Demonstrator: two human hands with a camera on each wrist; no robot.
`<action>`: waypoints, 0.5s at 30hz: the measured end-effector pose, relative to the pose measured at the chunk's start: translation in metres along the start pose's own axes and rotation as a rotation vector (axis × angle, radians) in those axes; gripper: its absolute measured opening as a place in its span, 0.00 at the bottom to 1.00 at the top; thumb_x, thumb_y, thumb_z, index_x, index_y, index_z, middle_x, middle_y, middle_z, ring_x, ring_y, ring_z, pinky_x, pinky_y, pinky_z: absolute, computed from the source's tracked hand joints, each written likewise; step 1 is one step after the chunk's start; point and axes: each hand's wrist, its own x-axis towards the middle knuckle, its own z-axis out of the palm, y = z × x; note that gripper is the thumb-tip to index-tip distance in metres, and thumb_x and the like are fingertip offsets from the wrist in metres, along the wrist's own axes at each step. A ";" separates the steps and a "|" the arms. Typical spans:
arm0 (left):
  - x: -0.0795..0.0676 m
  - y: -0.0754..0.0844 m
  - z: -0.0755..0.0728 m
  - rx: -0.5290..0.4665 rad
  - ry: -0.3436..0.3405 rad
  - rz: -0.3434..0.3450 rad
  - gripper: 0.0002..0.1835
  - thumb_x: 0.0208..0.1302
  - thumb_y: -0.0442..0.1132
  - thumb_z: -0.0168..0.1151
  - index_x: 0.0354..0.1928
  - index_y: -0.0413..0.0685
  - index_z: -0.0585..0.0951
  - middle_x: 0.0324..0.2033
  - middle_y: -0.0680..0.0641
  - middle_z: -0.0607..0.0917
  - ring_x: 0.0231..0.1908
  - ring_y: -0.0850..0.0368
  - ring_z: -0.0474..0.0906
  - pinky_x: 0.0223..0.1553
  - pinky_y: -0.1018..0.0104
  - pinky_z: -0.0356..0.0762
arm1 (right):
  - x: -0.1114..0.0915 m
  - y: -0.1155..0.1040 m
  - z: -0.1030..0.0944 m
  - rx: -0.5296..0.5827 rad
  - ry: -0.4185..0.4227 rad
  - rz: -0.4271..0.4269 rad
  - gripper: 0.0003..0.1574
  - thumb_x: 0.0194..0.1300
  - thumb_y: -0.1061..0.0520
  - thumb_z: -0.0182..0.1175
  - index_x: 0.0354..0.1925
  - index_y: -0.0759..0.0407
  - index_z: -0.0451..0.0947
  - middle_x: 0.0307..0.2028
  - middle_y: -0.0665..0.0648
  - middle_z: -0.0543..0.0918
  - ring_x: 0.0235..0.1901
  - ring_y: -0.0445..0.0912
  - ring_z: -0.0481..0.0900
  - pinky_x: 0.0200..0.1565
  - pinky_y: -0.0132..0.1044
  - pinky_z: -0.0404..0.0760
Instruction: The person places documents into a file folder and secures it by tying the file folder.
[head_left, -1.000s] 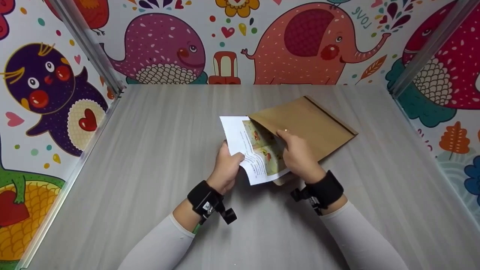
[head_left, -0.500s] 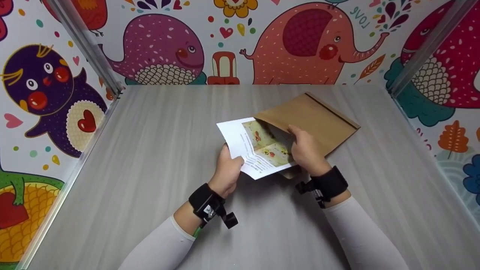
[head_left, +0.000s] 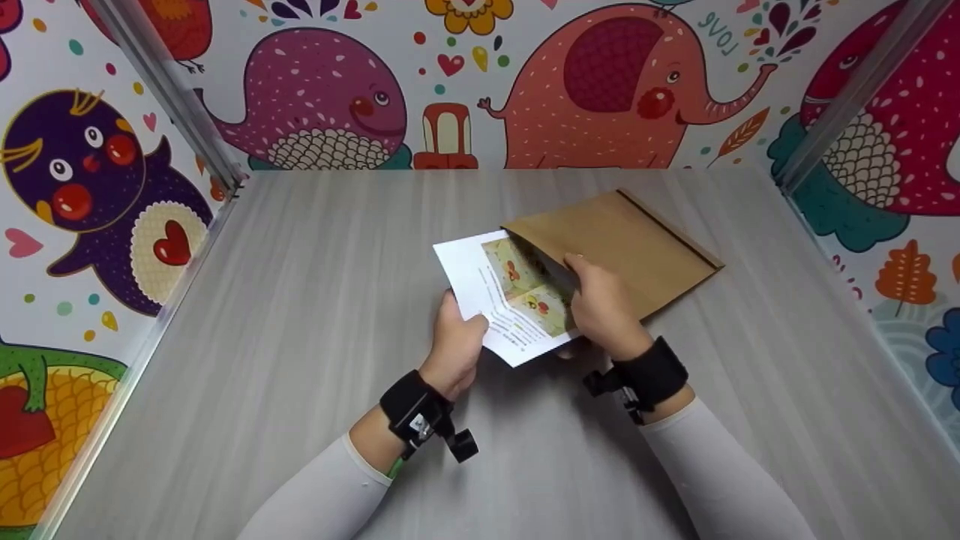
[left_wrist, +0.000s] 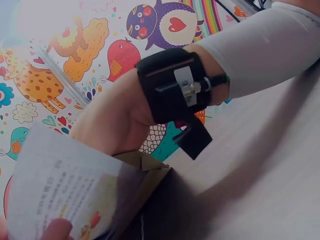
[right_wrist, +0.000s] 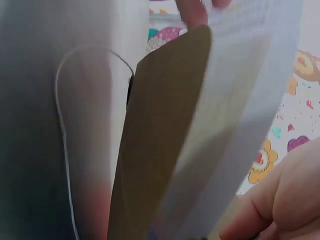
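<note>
My left hand (head_left: pixel 456 341) grips a white printed sheet (head_left: pixel 461 262) by its near-left edge, thumb on top. Text and a yellow-green picture show on the sheet. Its right part lies inside the mouth of a brown kraft paper envelope (head_left: pixel 637 240). With my right hand (head_left: pixel 607 311) I hold the envelope at its mouth, thumb on the upper face; the fingers below are mostly hidden. In the right wrist view the envelope's flap (right_wrist: pixel 160 115) stands beside the sheet (right_wrist: pixel 225 120), and a thin pale string (right_wrist: pixel 62 130) hangs in a loop. How deep the sheet sits is hidden.
Both hands work above a grey wood-grain table (head_left: pixel 315 262). Walls with cartoon animals (head_left: pixel 600 90) enclose its back and sides, with metal rails (head_left: pixel 169 97) at the corners. Each wrist wears a black camera strap (head_left: pixel 416 412).
My right hand and the envelope mouth moved right, exposing more of the sheet, then came back left over part of it. The sheet's near corner swung slightly right; my left hand barely moved.
</note>
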 end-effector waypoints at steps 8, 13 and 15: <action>0.002 -0.003 -0.001 0.003 -0.003 0.016 0.36 0.62 0.14 0.42 0.74 0.34 0.61 0.70 0.30 0.74 0.69 0.37 0.76 0.66 0.53 0.81 | -0.012 -0.017 0.010 -0.004 0.040 -0.079 0.36 0.68 0.74 0.40 0.72 0.73 0.71 0.68 0.77 0.77 0.71 0.70 0.73 0.73 0.61 0.72; 0.003 -0.003 -0.003 0.011 -0.012 0.015 0.36 0.61 0.15 0.41 0.74 0.32 0.60 0.70 0.29 0.73 0.70 0.36 0.74 0.70 0.49 0.77 | -0.013 -0.019 0.014 -0.077 0.016 -0.093 0.35 0.69 0.74 0.44 0.73 0.73 0.68 0.68 0.79 0.76 0.68 0.71 0.75 0.70 0.61 0.76; 0.002 -0.004 -0.002 0.016 -0.021 0.011 0.36 0.60 0.15 0.40 0.74 0.32 0.59 0.71 0.29 0.72 0.71 0.36 0.73 0.73 0.49 0.74 | -0.013 -0.017 0.016 -0.122 -0.007 -0.098 0.36 0.69 0.73 0.47 0.74 0.74 0.67 0.67 0.79 0.76 0.64 0.71 0.78 0.66 0.62 0.79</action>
